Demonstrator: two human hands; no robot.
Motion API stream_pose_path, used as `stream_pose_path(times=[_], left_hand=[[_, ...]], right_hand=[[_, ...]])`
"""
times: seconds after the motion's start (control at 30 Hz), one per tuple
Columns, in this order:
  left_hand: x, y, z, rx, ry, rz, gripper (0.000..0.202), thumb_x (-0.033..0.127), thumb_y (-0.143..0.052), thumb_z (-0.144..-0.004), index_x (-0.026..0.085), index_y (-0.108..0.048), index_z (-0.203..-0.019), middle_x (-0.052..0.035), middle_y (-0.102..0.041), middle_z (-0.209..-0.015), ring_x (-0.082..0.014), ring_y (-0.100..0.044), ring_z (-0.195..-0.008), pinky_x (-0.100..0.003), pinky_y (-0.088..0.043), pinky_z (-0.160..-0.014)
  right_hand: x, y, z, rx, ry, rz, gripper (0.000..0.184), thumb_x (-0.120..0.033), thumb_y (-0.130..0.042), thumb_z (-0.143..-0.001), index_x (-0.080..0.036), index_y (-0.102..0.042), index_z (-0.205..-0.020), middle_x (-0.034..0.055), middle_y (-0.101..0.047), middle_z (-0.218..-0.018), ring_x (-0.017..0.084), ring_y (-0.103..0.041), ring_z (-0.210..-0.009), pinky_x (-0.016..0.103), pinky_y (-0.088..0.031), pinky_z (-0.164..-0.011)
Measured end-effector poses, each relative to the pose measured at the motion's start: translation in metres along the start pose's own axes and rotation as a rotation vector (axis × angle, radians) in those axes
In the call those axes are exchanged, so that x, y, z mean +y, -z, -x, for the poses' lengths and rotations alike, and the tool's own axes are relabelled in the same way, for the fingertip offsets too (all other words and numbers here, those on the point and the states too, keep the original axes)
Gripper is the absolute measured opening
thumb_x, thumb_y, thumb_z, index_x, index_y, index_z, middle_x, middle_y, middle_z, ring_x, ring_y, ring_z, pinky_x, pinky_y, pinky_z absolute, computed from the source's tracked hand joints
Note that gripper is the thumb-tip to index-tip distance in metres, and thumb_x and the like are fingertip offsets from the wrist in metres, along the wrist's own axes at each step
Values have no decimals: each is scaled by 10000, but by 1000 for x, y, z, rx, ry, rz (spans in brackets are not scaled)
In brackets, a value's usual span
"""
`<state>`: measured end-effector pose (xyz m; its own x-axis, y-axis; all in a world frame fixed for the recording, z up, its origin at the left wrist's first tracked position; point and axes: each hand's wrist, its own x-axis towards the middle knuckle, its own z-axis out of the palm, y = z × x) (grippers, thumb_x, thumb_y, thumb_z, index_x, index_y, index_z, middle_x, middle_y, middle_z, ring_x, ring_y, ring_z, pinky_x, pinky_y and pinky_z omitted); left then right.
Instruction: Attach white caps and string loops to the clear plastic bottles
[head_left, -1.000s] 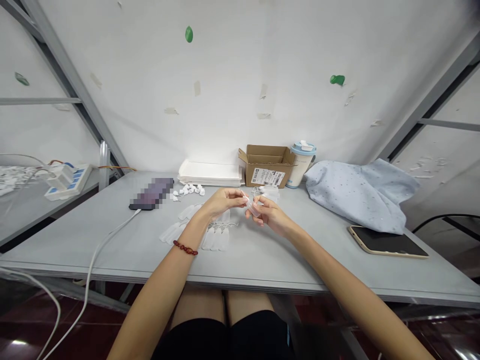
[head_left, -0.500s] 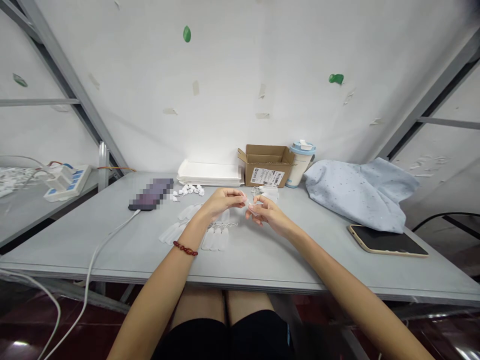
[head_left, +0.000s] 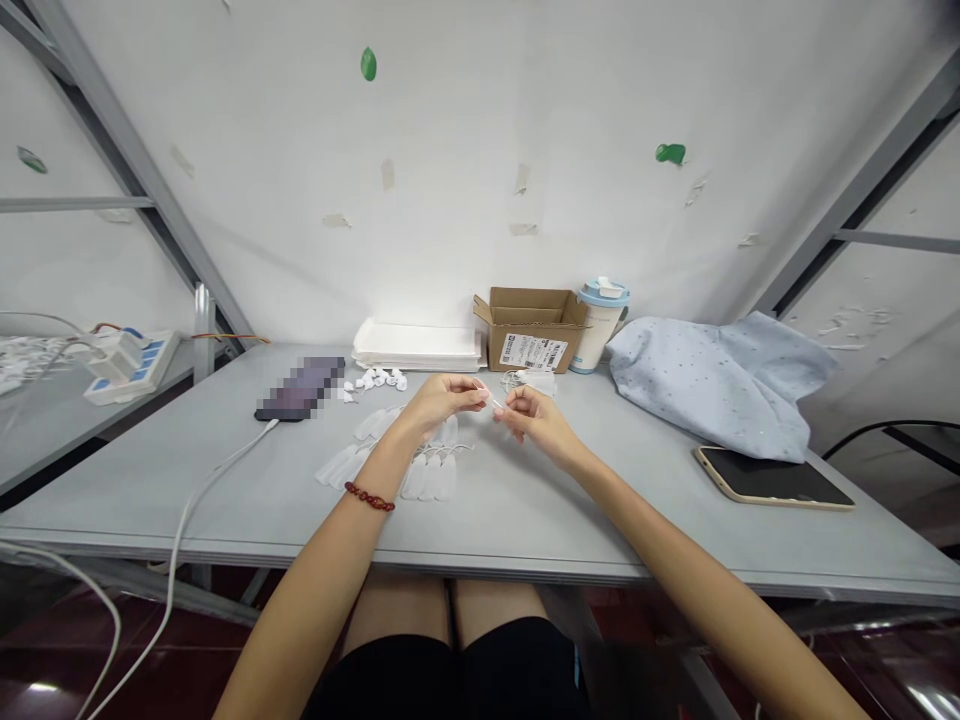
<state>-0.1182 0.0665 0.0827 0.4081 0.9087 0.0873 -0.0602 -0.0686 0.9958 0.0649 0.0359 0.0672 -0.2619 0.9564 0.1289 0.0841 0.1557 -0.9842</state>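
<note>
Above the middle of the table, my left hand (head_left: pixel 448 402) pinches one end of a small white piece (head_left: pixel 495 403), too small to make out fully. Thumb and forefinger of my right hand (head_left: pixel 534 418) close on its other end, a short gap from the left fingertips. Below and left of the hands lie several translucent white tags with strings (head_left: pixel 429 478), partly hidden by my left forearm. More translucent tags (head_left: pixel 536 381) lie behind my right hand. A cluster of small white pieces (head_left: pixel 381 379) rests beyond my left hand.
At the back stand a stack of white trays or sheets (head_left: pixel 416 346), an open cardboard box (head_left: pixel 534 335) and a lidded cup (head_left: pixel 598 330). Pale blue cloth (head_left: pixel 712 375) and a phone (head_left: pixel 772 478) lie right. A cabled phone (head_left: pixel 304 388) and power strip (head_left: pixel 139 370) are left.
My right fingers have turned slightly, and the white piece now shows as a thin strip between the fingertips. Both hands stay in nearly the same place.
</note>
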Motion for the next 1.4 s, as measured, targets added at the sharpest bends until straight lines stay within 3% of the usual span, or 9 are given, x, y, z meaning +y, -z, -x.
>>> stream_pose_path(times=[0.1, 0.33, 0.53, 0.63, 0.83, 1.03, 1.3, 1.4], left_hand=[[0, 0, 0, -6, -7, -4, 264, 340, -767, -629, 136, -700, -783, -42, -636, -796, -151, -572, -782, -341, -434, -828], [1, 0, 0, 17, 26, 44, 292, 297, -797, -592, 132, -708, -815, -44, -648, -833, -137, -557, -778, -339, -425, -845], [3, -1, 1, 27, 32, 17, 304, 291, -786, -607, 138, -695, -853, -37, -652, -823, -141, -578, -789, -341, -429, -864], [3, -4, 2, -2, 14, -43, 299, 379, -733, -669, 123, -693, -817, -59, -654, -833, -161, -587, -815, -344, -446, -842], [4, -9, 2, 41, 66, -182, 392, 496, -651, -722, 104, -653, -704, -48, -619, -706, -140, -579, -676, -334, -479, -744], [8, -9, 4, 4, 78, -234, 369, 467, -654, -723, 107, -623, -649, -35, -608, -668, -124, -567, -643, -307, -479, -714], [10, -6, 4, -118, 4, -220, 300, 407, -652, -722, 110, -679, -754, -61, -640, -766, -145, -580, -750, -297, -471, -749], [11, -10, 4, -71, 7, -232, 255, 370, -628, -728, 119, -673, -719, -52, -633, -751, -143, -578, -751, -285, -470, -732]], right_hand=[[-2, 0, 2, -35, -12, -50, 354, -456, -658, -714, -205, -415, -775, 31, -662, -745, 91, -489, -506, 241, -389, -474], [-6, 2, 3, -117, -55, -224, 363, -452, -634, -734, -225, -355, -784, 19, -687, -728, 89, -476, -472, 236, -365, -466], [-6, 0, 3, -72, -61, -144, 396, -474, -661, -712, -223, -392, -857, 10, -672, -749, 82, -472, -481, 225, -367, -451], [-5, 0, 3, -64, -37, -104, 396, -483, -654, -716, -223, -395, -864, 0, -662, -755, 77, -463, -483, 222, -367, -447], [-2, 1, 1, -73, -8, -60, 359, -470, -622, -749, -224, -374, -834, -19, -645, -716, 61, -404, -455, 203, -312, -423], [-3, 1, 1, -91, -22, -56, 339, -460, -604, -759, -224, -365, -805, -32, -620, -673, 52, -360, -432, 203, -278, -420], [-2, 4, 2, -128, -64, -181, 331, -428, -610, -759, -221, -351, -761, -40, -597, -652, 40, -284, -426, 202, -240, -433], [-2, 3, 2, -92, -63, -159, 339, -449, -605, -754, -219, -356, -763, -39, -591, -649, 43, -300, -429, 205, -250, -435]])
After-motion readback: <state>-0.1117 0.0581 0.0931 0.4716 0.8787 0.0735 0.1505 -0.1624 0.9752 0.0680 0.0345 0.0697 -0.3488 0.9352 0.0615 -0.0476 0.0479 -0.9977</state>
